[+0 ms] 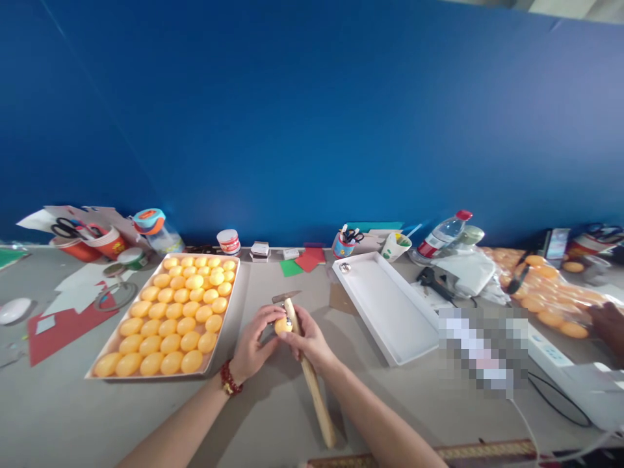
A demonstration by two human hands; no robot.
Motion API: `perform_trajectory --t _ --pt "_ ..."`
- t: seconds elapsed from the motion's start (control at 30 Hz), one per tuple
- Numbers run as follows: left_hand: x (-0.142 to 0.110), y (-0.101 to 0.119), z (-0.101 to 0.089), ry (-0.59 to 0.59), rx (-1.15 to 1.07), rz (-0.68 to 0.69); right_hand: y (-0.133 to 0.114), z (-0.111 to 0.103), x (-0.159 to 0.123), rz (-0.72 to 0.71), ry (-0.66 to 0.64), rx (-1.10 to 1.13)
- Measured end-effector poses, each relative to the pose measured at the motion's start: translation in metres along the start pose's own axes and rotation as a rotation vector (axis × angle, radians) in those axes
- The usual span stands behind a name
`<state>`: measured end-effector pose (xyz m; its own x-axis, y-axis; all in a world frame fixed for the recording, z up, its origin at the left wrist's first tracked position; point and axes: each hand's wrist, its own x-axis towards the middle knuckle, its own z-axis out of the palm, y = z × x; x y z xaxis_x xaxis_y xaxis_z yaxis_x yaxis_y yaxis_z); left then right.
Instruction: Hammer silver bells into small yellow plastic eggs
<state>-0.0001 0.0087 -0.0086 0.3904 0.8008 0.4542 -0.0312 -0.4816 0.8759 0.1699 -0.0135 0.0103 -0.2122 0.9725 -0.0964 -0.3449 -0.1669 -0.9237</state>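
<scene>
An orange ping-pong ball (pixel 283 325) is between my two hands, with a small shiny silver piece at its upper right side. My left hand (pixel 252 348), a red bead bracelet at its wrist, has its fingers curled around the ball from the left. My right hand (pixel 314 341) is closed at the ball's right side, its thumb against the lower part. A hammer (pixel 316 396) with a wooden handle passes under or through my right hand, its metal head just beyond the ball; whether that hand also grips the handle I cannot tell.
On the left stands a shallow box (pixel 214 364) with rows of orange balls. To the right is a white tray (pixel 390 305) holding one silver ball (pixel 344 267). Bottles, cups and a glue gun (pixel 433 281) stand farther right. Another person's hand (pixel 609 331) touches bagged balls.
</scene>
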Motion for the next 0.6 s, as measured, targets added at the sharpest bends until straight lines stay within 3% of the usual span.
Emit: perform_trajectory --t 0.2,0.6 --pt "0.0023 0.0021 -0.0021 -0.009 -0.040 -0.033 0.0005 -0.0038 0.0038 0.052 -0.006 0.035" --pt "-0.0005 -0.0028 0.0020 0.027 -0.018 -0.088 -0.0010 -0.0023 0.0035 0.016 0.046 -0.030"
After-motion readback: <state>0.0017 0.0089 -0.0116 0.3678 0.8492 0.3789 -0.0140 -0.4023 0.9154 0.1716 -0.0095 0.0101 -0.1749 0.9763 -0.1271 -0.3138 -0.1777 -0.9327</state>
